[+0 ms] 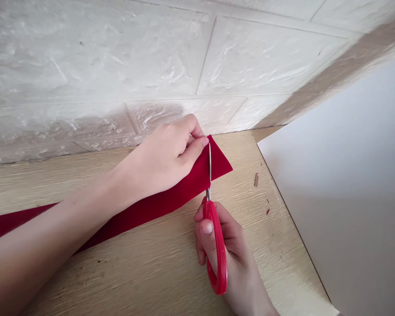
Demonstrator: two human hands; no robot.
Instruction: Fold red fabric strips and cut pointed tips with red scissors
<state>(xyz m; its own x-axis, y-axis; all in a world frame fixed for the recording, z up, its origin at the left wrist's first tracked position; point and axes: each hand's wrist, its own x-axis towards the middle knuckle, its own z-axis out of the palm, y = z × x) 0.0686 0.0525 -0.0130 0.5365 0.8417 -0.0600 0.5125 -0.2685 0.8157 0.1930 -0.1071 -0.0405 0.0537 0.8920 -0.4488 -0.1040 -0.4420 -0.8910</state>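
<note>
A long strip of dark red fabric (171, 199) runs from the left edge toward the middle of the wooden surface. My left hand (171, 153) lies over it, thumb and fingers pinching its upper edge near the right end. In my right hand (228, 245) is a pair of scissors (216, 248) with red handles, thumb and fingers at the loops. One blade lies across the top of the fabric, just right of my left fingertips, and the other is hidden beneath. A pointed corner of fabric sticks out to the right of the blade.
Behind the wooden surface (134, 272) rises a white brick-patterned wall (151, 57). On the right stands a large white panel (349, 175). Between it and the scissors lie a small brown scrap (256, 180) and tiny red bits (267, 211).
</note>
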